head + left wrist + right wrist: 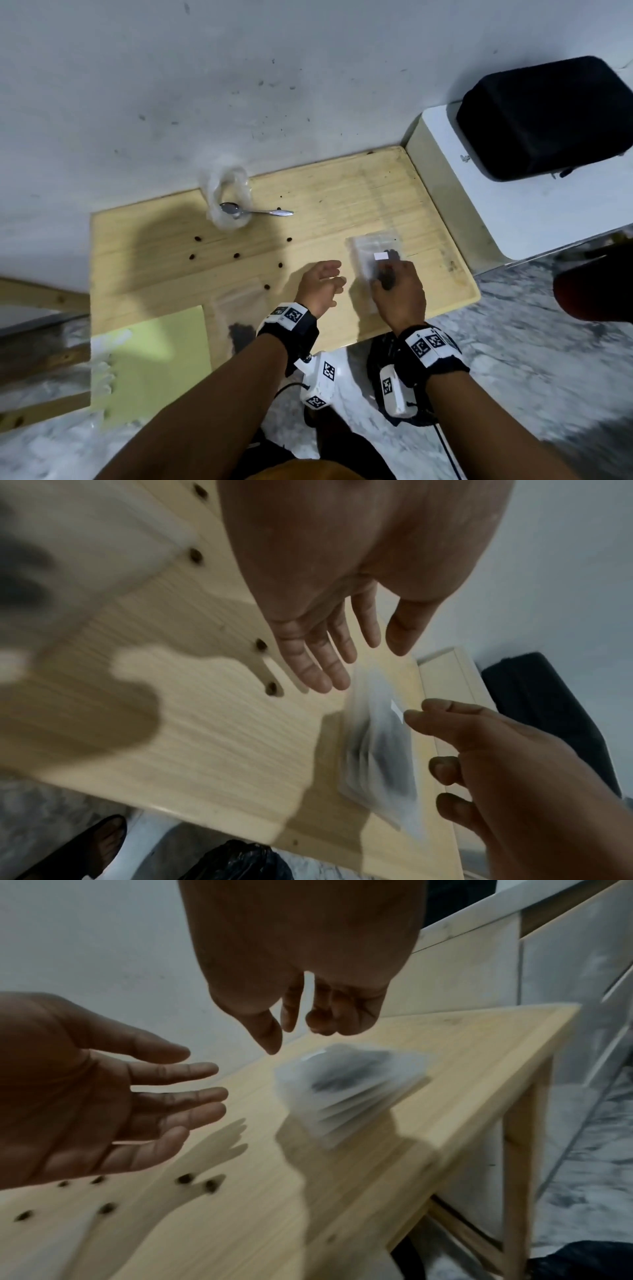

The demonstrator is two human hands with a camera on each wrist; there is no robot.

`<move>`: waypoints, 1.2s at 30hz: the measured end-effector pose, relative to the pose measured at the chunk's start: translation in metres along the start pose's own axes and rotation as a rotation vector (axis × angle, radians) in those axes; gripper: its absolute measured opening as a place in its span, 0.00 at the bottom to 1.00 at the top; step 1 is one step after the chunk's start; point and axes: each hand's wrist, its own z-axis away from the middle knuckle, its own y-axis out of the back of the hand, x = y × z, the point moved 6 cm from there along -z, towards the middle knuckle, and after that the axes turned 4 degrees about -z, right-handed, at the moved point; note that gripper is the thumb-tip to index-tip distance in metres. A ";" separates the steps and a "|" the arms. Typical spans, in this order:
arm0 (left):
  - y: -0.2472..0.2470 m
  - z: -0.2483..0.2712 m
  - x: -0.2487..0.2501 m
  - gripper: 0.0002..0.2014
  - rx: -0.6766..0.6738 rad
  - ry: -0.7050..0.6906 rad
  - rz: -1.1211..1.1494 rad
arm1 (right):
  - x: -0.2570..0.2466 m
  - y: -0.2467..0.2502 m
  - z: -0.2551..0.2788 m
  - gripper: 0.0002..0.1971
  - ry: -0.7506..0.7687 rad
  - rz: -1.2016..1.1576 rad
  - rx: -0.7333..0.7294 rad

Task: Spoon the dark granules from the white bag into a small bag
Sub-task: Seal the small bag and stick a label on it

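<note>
While both hands hang over the right half, read it largest down:

table: pale wood table (342, 192) against the wall; every task thing lies on it.
white bag: crumpled white bag (228, 192) at the far edge, left of centre, well apart from both your hands.
small bag: clear small bag (375, 260) on the right half, dark granules (388, 270) already inside, a white label on it. Long axis runs roughly near-to-far from you. Blurred in both wrist views.
second bag: another clear bag (239, 318) with a dark heap lies at the near edge, beside your left wrist.
right hand: your right hand (399, 291) is right over the small bag's near end, fingers loosely curled, holding nothing; the right wrist view shows thumb and fingertips clear of the plastic.
left hand: your left hand (322, 284) is just left of the small bag, fingers straight and spread, empty.
spoon: metal spoon (255, 211) has its bowl on the white bag, handle pointing right, toward the small bag's side.
loose granules: strays (236, 255) are scattered between the spoon and your hands.
key relation: right hand is nearest the small bag; spoon is far-left of both hands, left hand slightly closer, I'd judge.
</note>
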 end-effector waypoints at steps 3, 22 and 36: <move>0.045 0.014 -0.002 0.12 0.089 -0.057 0.006 | -0.029 -0.040 0.021 0.07 0.043 -0.139 -0.156; 0.198 0.067 -0.103 0.07 0.379 0.109 -0.053 | -0.090 -0.176 0.108 0.19 0.016 0.032 -0.538; 0.195 0.061 -0.102 0.22 0.399 0.043 -0.025 | -0.080 -0.179 0.102 0.21 -0.026 -0.173 -0.507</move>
